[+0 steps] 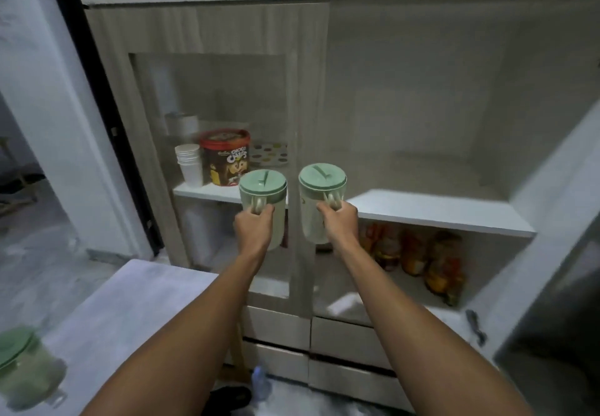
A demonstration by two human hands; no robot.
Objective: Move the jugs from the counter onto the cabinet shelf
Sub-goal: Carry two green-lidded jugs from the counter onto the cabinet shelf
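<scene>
Both arms reach out toward the cabinet, each carrying a clear jug with a pale green lid. My left hand (254,225) grips the handle of the left jug (263,190), held in the air in front of the cabinet's glass door. My right hand (339,224) grips the handle of the right jug (321,188), which hangs just left of the white cabinet shelf (438,212) in the open compartment. A third jug (24,368) with a green lid stands on the grey counter (130,302) at the lower left.
Behind the glass door, a shelf holds stacked white cups (189,164), a red-lidded cereal tub (225,155) and a spotted box (269,154). Orange packets (418,259) lie under the white shelf. The open cabinet door (552,285) stands at the right; drawers (344,350) are below.
</scene>
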